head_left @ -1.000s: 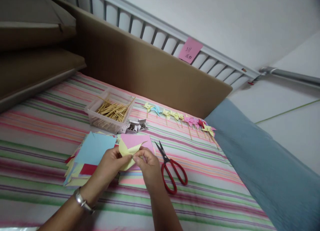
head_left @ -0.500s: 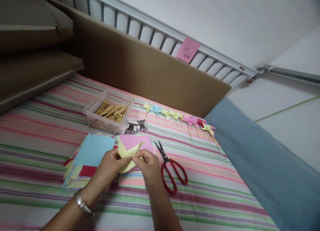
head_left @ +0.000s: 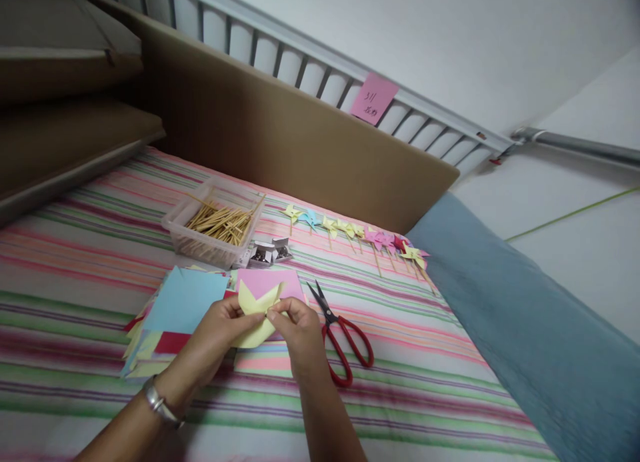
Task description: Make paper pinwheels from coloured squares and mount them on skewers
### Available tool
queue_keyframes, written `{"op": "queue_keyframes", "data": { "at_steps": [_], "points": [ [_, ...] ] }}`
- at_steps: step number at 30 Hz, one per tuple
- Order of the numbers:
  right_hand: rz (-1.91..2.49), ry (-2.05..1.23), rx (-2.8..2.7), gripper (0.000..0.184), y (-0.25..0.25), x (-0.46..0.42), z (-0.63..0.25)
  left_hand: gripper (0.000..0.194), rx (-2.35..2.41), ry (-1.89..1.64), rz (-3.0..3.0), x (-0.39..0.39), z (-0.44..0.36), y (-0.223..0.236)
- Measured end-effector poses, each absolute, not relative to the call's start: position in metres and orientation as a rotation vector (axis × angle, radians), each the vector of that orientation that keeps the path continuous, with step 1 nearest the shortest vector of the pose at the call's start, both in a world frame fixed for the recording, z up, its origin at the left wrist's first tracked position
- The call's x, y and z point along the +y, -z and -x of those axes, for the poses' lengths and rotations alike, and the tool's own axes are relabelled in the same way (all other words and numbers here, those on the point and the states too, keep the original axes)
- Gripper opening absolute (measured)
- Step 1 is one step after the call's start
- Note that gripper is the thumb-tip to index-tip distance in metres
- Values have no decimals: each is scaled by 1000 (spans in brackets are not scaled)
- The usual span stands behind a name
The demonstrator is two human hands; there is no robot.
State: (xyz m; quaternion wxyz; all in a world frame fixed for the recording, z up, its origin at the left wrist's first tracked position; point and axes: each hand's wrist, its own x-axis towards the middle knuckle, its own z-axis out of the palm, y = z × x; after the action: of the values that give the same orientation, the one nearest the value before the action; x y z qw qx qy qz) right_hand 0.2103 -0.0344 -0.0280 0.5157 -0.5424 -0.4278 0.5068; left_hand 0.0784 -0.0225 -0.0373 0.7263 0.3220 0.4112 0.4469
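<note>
My left hand pinches a pale yellow paper pinwheel, its corners curled in toward the middle. At the centre of the same paper, my right hand has thumb and forefinger pressed together. A tiny dark spot shows between the fingertips, too small to name. Beneath the hands lies a pile of coloured paper squares, with a pink sheet on top. Left of it is another stack, topped by a light blue sheet. Red-handled scissors rest partly spread just right of my right hand.
A clear plastic box of wooden sticks stands behind the paper. Beside it sit small open boxes of dark bits. Several finished pinwheels lie in a row along a cardboard panel. Striped cloth covers the surface.
The right fingertips have shifted slightly at the paper's centre, and the yellow corners are drawn in a little differently. The camera view has moved slightly.
</note>
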Motion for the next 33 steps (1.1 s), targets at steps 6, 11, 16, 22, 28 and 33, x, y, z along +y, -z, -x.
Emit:
{"op": "queue_keyframes", "data": {
  "at_steps": [6,11,16,22,28,33],
  "points": [
    [1301,-1207,-1022,8,26,-34,-210,34,924,-950,-702,-21,-79,35],
    [1290,-1218,-1019,8,24,-35,-210,33,907,-943,-710,-21,-80,38],
    [1294,-1213,-1022,8,22,-36,-210,32,904,-943,-705,-21,-80,40],
    [1321,-1215,-1034,10,22,-37,-208,30,858,-937,-664,-21,-80,36],
    [1343,-1140,-1136,5,25,-36,-207,31,822,-959,-655,-21,-78,35],
    [1350,-1111,-1201,4,29,-36,-208,33,801,-953,-662,-22,-78,39]
  ]
}}
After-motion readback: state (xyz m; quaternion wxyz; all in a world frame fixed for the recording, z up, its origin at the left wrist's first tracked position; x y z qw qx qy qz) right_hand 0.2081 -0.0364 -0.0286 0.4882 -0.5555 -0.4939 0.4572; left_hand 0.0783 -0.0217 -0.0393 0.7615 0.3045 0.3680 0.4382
